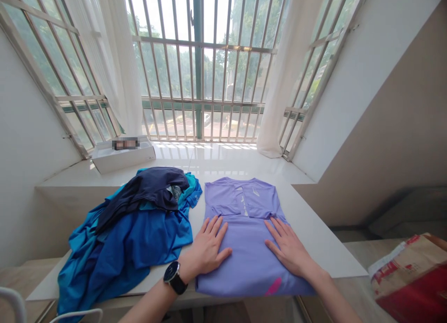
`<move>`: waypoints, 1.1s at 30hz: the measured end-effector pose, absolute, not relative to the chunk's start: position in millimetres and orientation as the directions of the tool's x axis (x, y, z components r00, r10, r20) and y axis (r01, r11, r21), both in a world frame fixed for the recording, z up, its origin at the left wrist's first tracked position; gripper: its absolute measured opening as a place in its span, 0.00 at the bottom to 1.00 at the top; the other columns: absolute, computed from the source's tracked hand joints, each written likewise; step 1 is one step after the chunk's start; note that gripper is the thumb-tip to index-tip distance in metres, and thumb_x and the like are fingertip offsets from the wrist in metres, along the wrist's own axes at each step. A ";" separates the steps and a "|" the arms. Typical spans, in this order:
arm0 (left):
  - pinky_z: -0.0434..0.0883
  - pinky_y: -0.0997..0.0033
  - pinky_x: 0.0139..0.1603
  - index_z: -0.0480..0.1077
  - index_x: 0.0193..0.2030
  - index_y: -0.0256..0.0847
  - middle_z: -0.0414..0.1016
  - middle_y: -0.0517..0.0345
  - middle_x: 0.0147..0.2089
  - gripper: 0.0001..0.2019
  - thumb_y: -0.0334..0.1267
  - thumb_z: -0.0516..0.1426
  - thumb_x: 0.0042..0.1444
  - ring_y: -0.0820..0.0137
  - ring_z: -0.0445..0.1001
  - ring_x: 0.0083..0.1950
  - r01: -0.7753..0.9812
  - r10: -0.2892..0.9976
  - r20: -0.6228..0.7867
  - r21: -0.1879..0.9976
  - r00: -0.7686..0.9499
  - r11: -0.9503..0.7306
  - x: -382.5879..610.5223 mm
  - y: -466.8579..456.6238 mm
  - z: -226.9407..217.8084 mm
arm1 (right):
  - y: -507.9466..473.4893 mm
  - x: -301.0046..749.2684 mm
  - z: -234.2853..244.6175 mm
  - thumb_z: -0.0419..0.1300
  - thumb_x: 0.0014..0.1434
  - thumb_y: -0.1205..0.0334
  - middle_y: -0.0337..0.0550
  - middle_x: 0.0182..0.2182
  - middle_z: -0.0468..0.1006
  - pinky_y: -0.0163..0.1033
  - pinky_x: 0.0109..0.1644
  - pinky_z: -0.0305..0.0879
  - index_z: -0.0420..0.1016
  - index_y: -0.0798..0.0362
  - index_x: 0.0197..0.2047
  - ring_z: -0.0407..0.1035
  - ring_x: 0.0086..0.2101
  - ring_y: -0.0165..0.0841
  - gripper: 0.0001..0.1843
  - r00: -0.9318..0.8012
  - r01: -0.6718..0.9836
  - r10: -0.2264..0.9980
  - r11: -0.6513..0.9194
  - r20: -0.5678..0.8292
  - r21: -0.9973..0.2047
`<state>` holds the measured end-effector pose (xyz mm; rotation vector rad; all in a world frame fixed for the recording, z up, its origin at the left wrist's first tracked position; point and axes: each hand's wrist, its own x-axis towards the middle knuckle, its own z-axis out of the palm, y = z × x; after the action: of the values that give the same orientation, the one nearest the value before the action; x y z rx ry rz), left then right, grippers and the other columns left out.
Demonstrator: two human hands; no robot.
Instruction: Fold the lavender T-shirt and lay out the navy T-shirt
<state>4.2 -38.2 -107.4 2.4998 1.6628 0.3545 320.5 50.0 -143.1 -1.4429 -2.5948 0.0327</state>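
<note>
Lilac shirt (246, 248) beneath left hand (209, 247) and right hand (288, 248)

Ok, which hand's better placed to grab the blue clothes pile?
Left, probably: the left hand rests on the lavender shirt beside the blue clothes pile; the right hand is on its far side.

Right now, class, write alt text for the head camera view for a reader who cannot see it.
The left hand, wearing a black watch, and the right hand rest flat on a folded lilac shirt on a white ledge, beside a heap of blue clothes, before a barred window.
</note>
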 end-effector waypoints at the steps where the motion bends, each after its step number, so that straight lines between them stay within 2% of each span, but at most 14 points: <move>1: 0.44 0.47 0.73 0.51 0.73 0.41 0.46 0.45 0.75 0.35 0.60 0.46 0.65 0.52 0.44 0.75 0.892 0.920 0.124 0.227 0.371 -0.390 1.3 -38.4 -109.6 | 50.6 321.9 -143.4 0.46 0.66 0.39 0.47 0.69 0.56 0.58 0.69 0.50 0.55 0.44 0.70 0.50 0.67 0.46 0.34 -0.519 0.842 0.845 0.531 0.126 -0.096; 4: 0.44 0.48 0.73 0.50 0.73 0.41 0.45 0.45 0.75 0.36 0.60 0.45 0.65 0.53 0.43 0.75 0.896 0.925 0.116 0.230 0.363 -0.380 -3.4 -39.6 -108.1 | 49.0 324.3 -138.9 0.46 0.66 0.38 0.47 0.69 0.55 0.58 0.69 0.50 0.56 0.44 0.70 0.50 0.67 0.45 0.35 -0.522 0.840 0.845 0.533 0.116 -0.099; 9: 0.44 0.50 0.73 0.50 0.73 0.38 0.45 0.43 0.75 0.36 0.59 0.45 0.66 0.53 0.42 0.75 0.900 0.928 0.137 0.232 0.346 -0.369 2.9 -50.1 -98.1 | 34.4 329.4 -134.5 0.48 0.65 0.39 0.46 0.71 0.51 0.57 0.69 0.50 0.57 0.45 0.70 0.46 0.68 0.47 0.35 -0.539 0.821 0.824 0.561 0.174 -0.111; 13: 0.43 0.51 0.74 0.50 0.73 0.38 0.44 0.45 0.75 0.36 0.59 0.43 0.66 0.55 0.41 0.76 0.885 0.921 0.136 0.257 0.366 -0.389 1.9 -55.3 -101.7 | 26.0 334.2 -139.5 0.50 0.64 0.38 0.47 0.71 0.51 0.58 0.69 0.51 0.55 0.43 0.71 0.49 0.68 0.48 0.36 -0.542 0.824 0.834 0.551 0.100 -0.132; 19: 0.44 0.50 0.73 0.49 0.73 0.37 0.42 0.44 0.75 0.37 0.60 0.44 0.65 0.53 0.41 0.75 0.890 0.925 0.086 0.251 0.370 -0.380 -8.2 -40.7 -104.7 | 33.1 325.5 -133.8 0.47 0.64 0.36 0.47 0.71 0.49 0.57 0.70 0.49 0.54 0.43 0.71 0.47 0.68 0.47 0.37 -0.512 0.850 0.858 0.513 0.041 -0.120; 33: 0.46 0.51 0.73 0.50 0.73 0.35 0.45 0.42 0.75 0.37 0.61 0.42 0.66 0.53 0.44 0.75 0.894 0.914 0.102 0.191 0.393 -0.406 -16.3 -25.6 -106.5 | 46.0 316.5 -133.4 0.43 0.65 0.35 0.49 0.71 0.48 0.55 0.71 0.46 0.52 0.45 0.71 0.44 0.69 0.45 0.38 -0.508 0.856 0.861 0.507 0.024 -0.097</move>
<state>-16.3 -25.6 -106.5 2.5332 1.6497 0.2898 316.5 46.0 -133.4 -1.5217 -2.6672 0.1120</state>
